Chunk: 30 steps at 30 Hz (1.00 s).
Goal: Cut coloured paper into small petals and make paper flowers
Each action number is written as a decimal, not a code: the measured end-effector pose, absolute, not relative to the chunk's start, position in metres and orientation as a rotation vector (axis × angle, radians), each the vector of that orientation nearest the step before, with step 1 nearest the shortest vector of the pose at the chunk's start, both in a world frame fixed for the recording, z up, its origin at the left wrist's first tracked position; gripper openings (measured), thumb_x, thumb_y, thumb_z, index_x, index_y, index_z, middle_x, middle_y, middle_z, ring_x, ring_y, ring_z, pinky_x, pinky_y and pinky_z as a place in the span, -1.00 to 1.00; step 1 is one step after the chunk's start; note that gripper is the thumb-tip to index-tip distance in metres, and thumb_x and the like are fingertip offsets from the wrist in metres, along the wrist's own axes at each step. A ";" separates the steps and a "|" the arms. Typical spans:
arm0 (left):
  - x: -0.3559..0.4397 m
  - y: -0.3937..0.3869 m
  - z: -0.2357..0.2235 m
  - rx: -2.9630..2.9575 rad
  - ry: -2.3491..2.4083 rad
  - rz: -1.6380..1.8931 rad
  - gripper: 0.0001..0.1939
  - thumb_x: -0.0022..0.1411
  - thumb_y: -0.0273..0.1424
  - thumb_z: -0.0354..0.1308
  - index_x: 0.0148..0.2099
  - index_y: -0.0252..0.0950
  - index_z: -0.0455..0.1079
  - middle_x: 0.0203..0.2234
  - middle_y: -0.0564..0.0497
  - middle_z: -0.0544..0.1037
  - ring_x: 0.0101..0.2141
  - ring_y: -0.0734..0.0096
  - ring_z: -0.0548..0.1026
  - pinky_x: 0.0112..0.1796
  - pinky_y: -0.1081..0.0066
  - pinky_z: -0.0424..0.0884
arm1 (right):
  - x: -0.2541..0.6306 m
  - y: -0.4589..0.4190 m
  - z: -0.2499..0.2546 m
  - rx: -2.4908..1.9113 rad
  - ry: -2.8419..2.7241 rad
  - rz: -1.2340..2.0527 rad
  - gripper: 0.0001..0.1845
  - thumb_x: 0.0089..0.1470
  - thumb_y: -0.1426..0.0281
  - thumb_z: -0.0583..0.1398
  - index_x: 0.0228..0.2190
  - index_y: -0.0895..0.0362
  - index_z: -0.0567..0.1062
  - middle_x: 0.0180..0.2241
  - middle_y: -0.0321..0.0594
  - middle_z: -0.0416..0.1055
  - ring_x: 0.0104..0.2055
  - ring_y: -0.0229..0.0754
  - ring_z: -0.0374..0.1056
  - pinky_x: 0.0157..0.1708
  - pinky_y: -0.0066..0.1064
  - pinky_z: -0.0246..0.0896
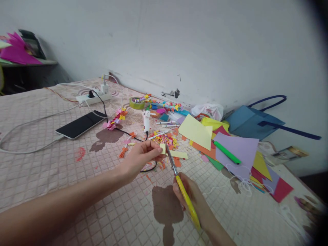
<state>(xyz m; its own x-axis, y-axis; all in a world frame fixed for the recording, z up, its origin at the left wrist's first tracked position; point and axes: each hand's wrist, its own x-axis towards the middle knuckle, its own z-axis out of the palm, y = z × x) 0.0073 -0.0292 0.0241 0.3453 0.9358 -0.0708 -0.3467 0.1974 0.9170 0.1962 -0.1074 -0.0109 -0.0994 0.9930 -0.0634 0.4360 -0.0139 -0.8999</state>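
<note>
Between the thumb and fingers of my left hand point(143, 155) is a small pale yellow paper piece point(163, 147). My right hand point(191, 193) grips a pair of scissors with yellow handles point(188, 201), its metal blades pointing up and left beside the paper's right edge. A pale yellow paper strip point(178, 154) shows just beyond the blades; whether it is joined to the held piece I cannot tell. Behind the hands lies a heap of tiny coloured paper scraps point(166, 139). A white glue gun point(147, 122) stands behind my left hand, its black cord running down to the table.
On the left are a smartphone point(82, 124) and a white power strip point(93, 98) with cables. Coloured paper sheets point(237, 150), a green cutter point(227, 152) and white string point(246, 186) lie at right. A blue bag point(253, 121) leans near the wall, green tape point(136, 103) farther left.
</note>
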 end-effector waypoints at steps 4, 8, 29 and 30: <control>0.008 -0.031 0.025 0.951 0.747 1.040 -0.80 0.07 -0.35 0.28 -0.39 -0.35 0.35 -0.50 0.06 0.54 -0.44 0.55 0.50 -0.30 0.51 0.40 | 0.194 -0.107 -0.008 -1.558 -1.673 1.080 -0.69 0.10 0.15 0.09 -0.51 0.09 0.20 -0.62 -0.43 0.04 -0.64 -0.38 -0.04 -0.69 -0.53 -0.10; 0.009 -0.031 0.025 0.943 0.760 1.043 -0.82 0.09 -0.37 0.26 -0.39 -0.36 0.34 -0.51 0.06 0.54 -0.45 0.57 0.50 -0.33 0.54 0.38 | 0.192 -0.106 -0.006 -1.521 -1.676 1.066 -0.63 0.05 0.09 0.13 -0.54 0.09 0.19 -0.62 -0.43 0.05 -0.61 -0.36 -0.04 -0.65 -0.52 -0.08; 0.009 -0.032 0.024 0.974 0.769 1.060 -0.83 0.09 -0.36 0.25 -0.39 -0.34 0.35 -0.52 0.05 0.53 -0.46 0.54 0.49 -0.35 0.52 0.39 | 0.197 -0.107 -0.011 -1.510 -1.650 1.160 -0.62 0.04 0.07 0.15 -0.51 0.08 0.18 -0.64 -0.46 0.04 -0.66 -0.38 -0.05 -0.70 -0.51 -0.14; 0.009 -0.032 0.024 0.971 0.768 1.055 -0.83 0.09 -0.36 0.25 -0.39 -0.34 0.35 -0.52 0.05 0.53 -0.46 0.55 0.48 -0.35 0.52 0.38 | 0.197 -0.107 -0.010 -1.506 -1.658 1.153 -0.63 0.04 0.08 0.15 -0.52 0.08 0.18 -0.63 -0.45 0.04 -0.65 -0.37 -0.05 -0.69 -0.51 -0.14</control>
